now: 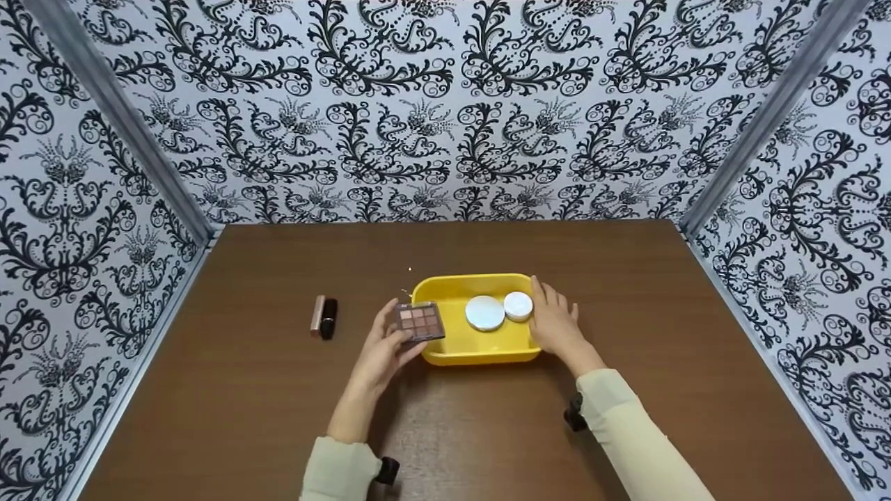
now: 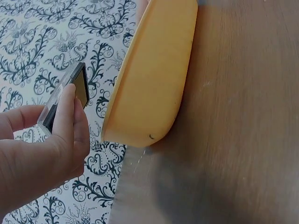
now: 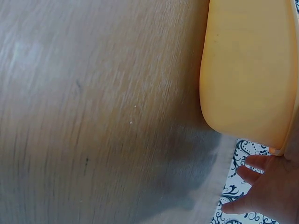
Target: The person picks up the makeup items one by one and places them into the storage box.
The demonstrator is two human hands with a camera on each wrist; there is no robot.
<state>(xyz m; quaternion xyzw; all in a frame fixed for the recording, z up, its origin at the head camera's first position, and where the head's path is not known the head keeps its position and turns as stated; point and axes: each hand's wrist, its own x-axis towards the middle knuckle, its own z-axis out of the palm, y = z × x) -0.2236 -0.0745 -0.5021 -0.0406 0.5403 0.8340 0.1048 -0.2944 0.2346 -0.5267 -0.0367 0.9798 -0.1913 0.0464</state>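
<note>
An eyeshadow palette (image 1: 420, 321) with a grid of brown and pink pans is pinched in my left hand (image 1: 381, 348). It is tilted above the left end of a yellow tray (image 1: 445, 358). In the left wrist view, fingers and thumb hold the palette (image 2: 80, 86) by its edge, apart from the tray wall (image 2: 149, 74). My right hand (image 1: 557, 323) rests at the tray's right rim, with several fingers extended outside it in the right wrist view. Inside the tray lie a larger round white compact (image 1: 485, 313) and a smaller white round jar (image 1: 518, 306).
Left of the tray, a pinkish-gold tube (image 1: 317, 316) and a black lipstick tube (image 1: 329, 319) lie side by side on the brown wooden table (image 1: 243, 390). Black-and-white patterned walls (image 1: 445, 139) bound the table at the back and sides.
</note>
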